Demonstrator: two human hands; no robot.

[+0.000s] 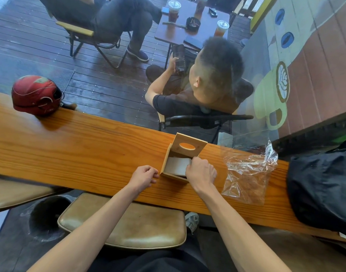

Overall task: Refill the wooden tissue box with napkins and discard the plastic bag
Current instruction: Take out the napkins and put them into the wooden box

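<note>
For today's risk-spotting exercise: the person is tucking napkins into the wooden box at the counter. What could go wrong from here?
1. The right hand is inside the wooden tissue box under its raised lid; the lid could drop on the fingers.
2. The empty plastic bag lies loose on the counter and could slide or blow off before it is discarded.
</note>
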